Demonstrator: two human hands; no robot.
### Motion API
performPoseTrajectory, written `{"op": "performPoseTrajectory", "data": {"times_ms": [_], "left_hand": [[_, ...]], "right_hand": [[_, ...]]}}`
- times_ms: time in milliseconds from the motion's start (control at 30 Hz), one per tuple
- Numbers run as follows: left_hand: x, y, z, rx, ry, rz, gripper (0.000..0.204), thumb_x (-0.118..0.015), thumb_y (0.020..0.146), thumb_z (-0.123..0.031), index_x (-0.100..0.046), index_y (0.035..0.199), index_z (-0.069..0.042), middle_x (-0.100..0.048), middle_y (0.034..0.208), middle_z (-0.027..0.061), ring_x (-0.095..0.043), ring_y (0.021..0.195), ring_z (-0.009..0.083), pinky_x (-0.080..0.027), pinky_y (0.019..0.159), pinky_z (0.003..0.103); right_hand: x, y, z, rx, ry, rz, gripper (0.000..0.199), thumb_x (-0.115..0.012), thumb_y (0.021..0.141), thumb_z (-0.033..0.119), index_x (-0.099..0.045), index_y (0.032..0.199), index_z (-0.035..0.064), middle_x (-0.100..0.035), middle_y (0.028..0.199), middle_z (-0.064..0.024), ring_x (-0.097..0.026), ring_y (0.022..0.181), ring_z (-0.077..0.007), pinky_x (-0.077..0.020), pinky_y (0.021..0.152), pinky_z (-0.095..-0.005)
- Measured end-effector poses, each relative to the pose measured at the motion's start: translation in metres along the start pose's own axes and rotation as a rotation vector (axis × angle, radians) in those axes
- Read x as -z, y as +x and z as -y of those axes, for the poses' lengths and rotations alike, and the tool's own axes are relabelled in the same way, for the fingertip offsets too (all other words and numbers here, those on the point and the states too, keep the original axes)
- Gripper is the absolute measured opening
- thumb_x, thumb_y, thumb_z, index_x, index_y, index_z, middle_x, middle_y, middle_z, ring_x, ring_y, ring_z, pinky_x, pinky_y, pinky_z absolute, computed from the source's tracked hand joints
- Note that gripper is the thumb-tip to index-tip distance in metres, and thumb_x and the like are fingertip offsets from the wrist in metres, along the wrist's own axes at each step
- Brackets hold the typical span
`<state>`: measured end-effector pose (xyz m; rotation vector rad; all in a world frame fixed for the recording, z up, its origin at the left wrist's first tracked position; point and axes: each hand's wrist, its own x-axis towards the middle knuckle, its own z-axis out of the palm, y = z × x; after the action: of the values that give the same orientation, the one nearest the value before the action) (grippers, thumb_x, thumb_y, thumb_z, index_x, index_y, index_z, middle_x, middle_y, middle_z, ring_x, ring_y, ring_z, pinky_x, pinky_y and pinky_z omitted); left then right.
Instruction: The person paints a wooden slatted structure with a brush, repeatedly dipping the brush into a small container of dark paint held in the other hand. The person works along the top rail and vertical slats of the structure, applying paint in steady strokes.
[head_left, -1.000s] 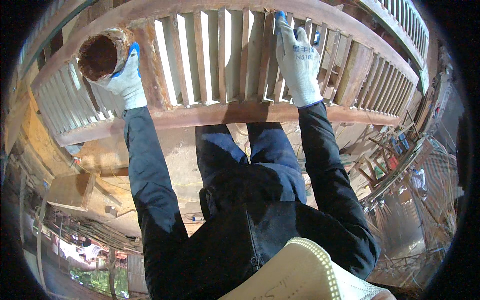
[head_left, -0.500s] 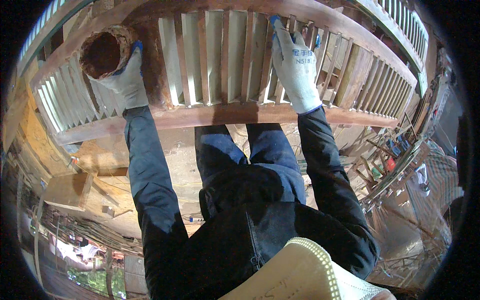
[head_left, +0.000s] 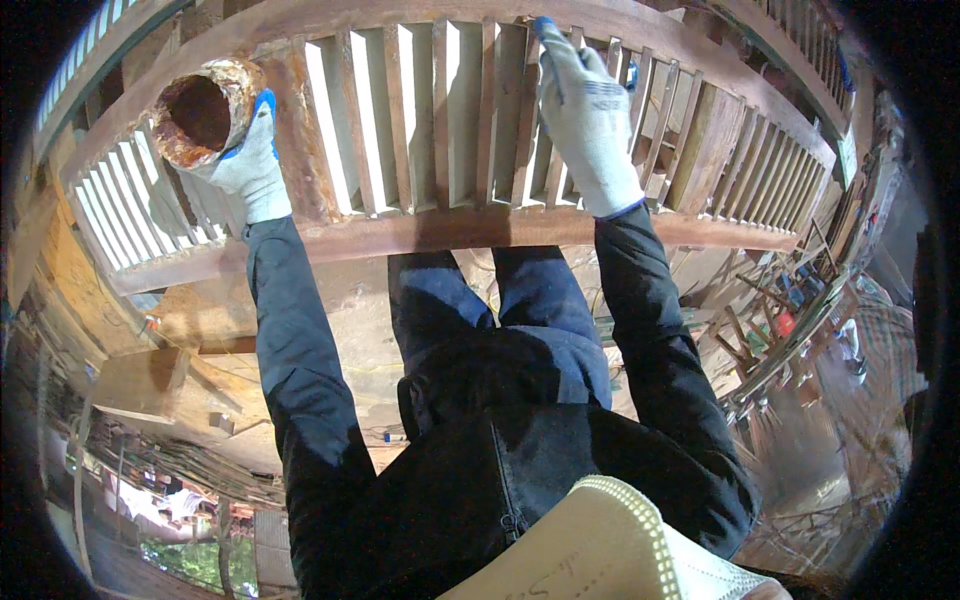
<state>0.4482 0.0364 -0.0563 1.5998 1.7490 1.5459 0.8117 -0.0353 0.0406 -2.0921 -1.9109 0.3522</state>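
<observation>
A slatted wooden panel [head_left: 560, 228], with reddish-brown rails, stretches across in front of me. My left hand [head_left: 255, 180], in a white glove with blue fingertips, wraps round a round can [head_left: 243, 92] whose rim is crusted brown. The can stands over the left part of the panel, its inside dark. My right hand [head_left: 592, 135], gloved the same way, lies over the slats right of the middle. One finger reaches up to the far rail and the others are bent. Whatever is in its grip is hidden by the glove.
More slatted panels [head_left: 800, 55] lie beyond the far edge. A wooden block [head_left: 140, 383] stands on the floor at the left. Scrap sticks and loose pieces [head_left: 790, 335] are heaped at the right. My legs [head_left: 530, 290] are close to the near rail.
My right hand has slid slightly up and to the left, its fingertip now at the far rail. The can in my left hand has tilted and shifted a little.
</observation>
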Motion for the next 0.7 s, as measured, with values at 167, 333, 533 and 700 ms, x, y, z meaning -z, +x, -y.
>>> {"op": "performPoseTrajectory", "data": {"times_ms": [167,333,533,700], "left_hand": [[0.005,0.001,-0.003,0.299,-0.600,-0.030,0.075,-0.080,0.068,0.010,-0.041,0.132,0.008,-0.058,0.119,0.0268,-0.066,0.100,0.0315,-0.059,0.087,0.046],[0.003,0.001,0.001,0.042,-0.081,0.039,0.077,-0.080,0.067,0.012,-0.040,0.132,0.007,-0.058,0.119,0.0273,-0.066,0.100,0.0336,-0.059,0.086,0.047],[-0.004,-0.002,-0.013,0.177,-0.353,-0.018,0.073,-0.080,0.067,0.011,-0.043,0.131,0.006,-0.059,0.118,0.0267,-0.065,0.099,0.0354,-0.059,0.085,0.049],[0.000,0.001,-0.013,0.264,-0.445,-0.028,0.073,-0.081,0.068,0.009,-0.044,0.131,0.005,-0.060,0.118,0.0244,-0.066,0.100,0.0323,-0.059,0.088,0.046]], "right_hand": [[0.009,-0.007,0.005,-0.003,-0.004,0.070,0.036,-0.059,0.092,0.021,-0.059,0.128,0.0163,-0.063,0.089,-0.0176,-0.068,0.070,-0.0300,-0.0546,0.059,-0.0409],[0.009,0.012,-0.002,0.048,-0.087,0.038,0.034,-0.054,0.096,0.015,-0.060,0.129,0.0127,-0.065,0.089,-0.0184,-0.067,0.067,-0.0306,-0.0547,0.060,-0.0376],[0.017,0.001,-0.026,0.136,0.040,0.054,0.037,-0.060,0.092,0.016,-0.060,0.128,0.0249,-0.060,0.086,-0.0112,-0.065,0.069,-0.0314,-0.0542,0.061,-0.0404],[0.022,0.034,-0.077,0.393,-0.081,0.185,0.040,-0.061,0.092,0.014,-0.058,0.131,0.0224,-0.061,0.098,-0.0076,-0.065,0.079,-0.0304,-0.0555,0.069,-0.0397]]}}
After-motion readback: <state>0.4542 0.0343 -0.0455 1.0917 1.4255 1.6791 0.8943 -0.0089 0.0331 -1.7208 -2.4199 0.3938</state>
